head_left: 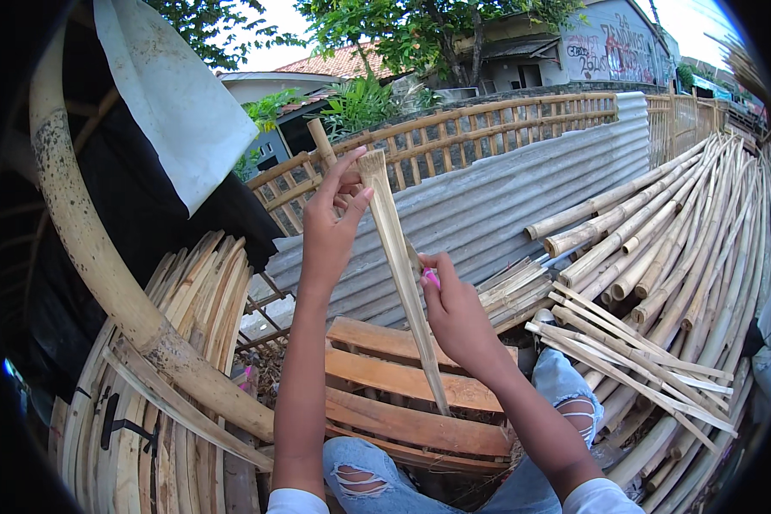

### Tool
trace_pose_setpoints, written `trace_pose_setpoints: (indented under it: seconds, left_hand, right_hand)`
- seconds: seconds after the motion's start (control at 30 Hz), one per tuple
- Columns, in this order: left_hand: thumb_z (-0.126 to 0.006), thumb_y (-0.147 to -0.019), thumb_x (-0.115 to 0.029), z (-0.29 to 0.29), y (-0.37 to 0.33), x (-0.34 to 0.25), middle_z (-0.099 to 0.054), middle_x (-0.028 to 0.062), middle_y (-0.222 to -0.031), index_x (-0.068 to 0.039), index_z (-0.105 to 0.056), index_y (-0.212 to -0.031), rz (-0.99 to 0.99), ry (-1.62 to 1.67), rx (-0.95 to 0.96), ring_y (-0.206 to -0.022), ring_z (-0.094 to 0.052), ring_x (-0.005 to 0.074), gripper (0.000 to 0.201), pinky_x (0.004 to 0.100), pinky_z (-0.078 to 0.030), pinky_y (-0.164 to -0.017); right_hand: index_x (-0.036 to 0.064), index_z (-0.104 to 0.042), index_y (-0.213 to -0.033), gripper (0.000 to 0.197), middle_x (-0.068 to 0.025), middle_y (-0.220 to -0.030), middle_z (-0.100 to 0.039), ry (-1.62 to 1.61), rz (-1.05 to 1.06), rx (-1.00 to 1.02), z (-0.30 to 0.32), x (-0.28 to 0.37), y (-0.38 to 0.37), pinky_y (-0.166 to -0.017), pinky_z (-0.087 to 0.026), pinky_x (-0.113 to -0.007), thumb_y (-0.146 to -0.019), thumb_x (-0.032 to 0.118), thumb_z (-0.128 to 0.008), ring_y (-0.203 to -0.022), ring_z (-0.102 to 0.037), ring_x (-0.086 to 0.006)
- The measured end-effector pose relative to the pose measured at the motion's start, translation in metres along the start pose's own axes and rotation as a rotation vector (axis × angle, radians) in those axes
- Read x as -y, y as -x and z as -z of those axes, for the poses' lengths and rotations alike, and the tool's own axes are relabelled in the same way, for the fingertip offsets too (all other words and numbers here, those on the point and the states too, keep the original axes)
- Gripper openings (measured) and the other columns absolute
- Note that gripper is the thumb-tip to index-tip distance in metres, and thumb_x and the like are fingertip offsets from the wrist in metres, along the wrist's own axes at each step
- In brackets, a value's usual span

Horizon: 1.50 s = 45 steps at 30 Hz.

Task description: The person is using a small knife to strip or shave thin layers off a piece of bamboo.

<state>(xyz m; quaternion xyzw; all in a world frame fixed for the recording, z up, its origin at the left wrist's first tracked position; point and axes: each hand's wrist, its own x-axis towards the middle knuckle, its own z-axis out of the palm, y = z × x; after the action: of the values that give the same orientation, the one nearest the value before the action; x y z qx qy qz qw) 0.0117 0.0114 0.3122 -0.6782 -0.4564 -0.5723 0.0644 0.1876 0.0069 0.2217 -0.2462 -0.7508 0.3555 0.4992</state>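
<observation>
A long split bamboo strip [394,248] stands tilted in front of me, its wide end up and its narrow end down over an orange-brown wooden slatted bench [415,417]. Near its top, my left hand [336,214] is closed on the strip with thumb and fingers. My right hand [456,319] grips a knife [431,277] with a pink handle. The knife's blade lies close along the strip's right side; whether its edge touches the bamboo I cannot tell.
Bundled bamboo slats [188,317] stand at the left beside a thick curved bamboo pole [94,231]. Many bamboo poles [660,231] lie piled at the right, with loose split strips [642,360] on top. Ahead runs a corrugated sheet [488,206] below a bamboo lattice fence [454,137].
</observation>
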Motion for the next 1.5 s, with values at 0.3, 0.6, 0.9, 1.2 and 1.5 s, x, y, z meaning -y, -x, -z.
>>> trace_pose_setpoints:
  seconds: [0.3,0.6,0.9,1.2,1.5]
  left_hand:
    - [-0.058,-0.088,-0.002,-0.002,-0.003,0.003,-0.054,0.0017,-0.098,-0.01,-0.05,-0.13,0.058,0.117,0.048,-0.09,-0.051,0.0097,0.043,0.0249,-0.043,-0.081]
    - [-0.059,-0.085,-0.005,-0.009,-0.003,-0.007,-0.056,0.0029,-0.094,-0.013,-0.054,-0.127,-0.088,-0.083,-0.013,-0.085,-0.05,0.0139,0.044,0.0273,-0.043,-0.08]
    - [-0.06,-0.084,-0.004,-0.003,0.0,-0.023,-0.055,0.0014,-0.088,-0.012,-0.056,-0.125,0.005,-0.004,0.035,-0.085,-0.051,0.0107,0.043,0.0264,-0.043,-0.08]
    - [-0.061,-0.082,0.001,-0.005,0.0,-0.019,-0.058,0.0034,-0.082,-0.01,-0.058,-0.123,-0.007,-0.009,-0.007,-0.078,-0.055,0.0099,0.043,0.0266,-0.046,-0.076]
    - [-0.06,-0.084,0.002,-0.001,0.0,-0.015,-0.053,-0.0001,-0.082,-0.009,-0.056,-0.126,0.029,0.024,0.013,-0.075,-0.051,0.006,0.044,0.021,-0.044,-0.07]
  right_hand:
    - [-0.0019,-0.04,-0.114,0.022,-0.032,-0.075,-0.058,-0.084,0.014,-0.092,0.009,0.041,-0.039,-0.065,-0.039,-0.056,-0.097,0.012,-0.037,-0.075,-0.056,-0.0501]
    - [-0.0034,-0.041,-0.111,0.023,-0.0345,-0.085,-0.058,-0.068,0.016,-0.11,0.013,0.052,-0.042,-0.072,-0.04,-0.056,-0.097,0.013,-0.035,-0.084,-0.055,-0.0527]
    - [-0.0027,-0.04,-0.112,0.024,-0.0326,-0.085,-0.059,-0.105,-0.088,-0.008,0.018,0.046,-0.046,-0.075,-0.04,-0.053,-0.096,0.014,-0.036,-0.088,-0.056,-0.0498]
    - [0.0082,-0.043,-0.114,0.02,0.0001,-0.053,-0.04,-0.214,-0.122,-0.02,0.014,0.034,-0.045,-0.038,-0.03,-0.027,-0.099,0.02,-0.039,-0.041,-0.037,-0.0092]
    - [0.0104,-0.041,-0.114,0.018,0.0026,-0.051,-0.032,-0.556,-0.316,0.098,0.019,0.051,-0.041,-0.033,-0.022,-0.025,-0.099,0.021,-0.038,-0.037,-0.028,-0.0071]
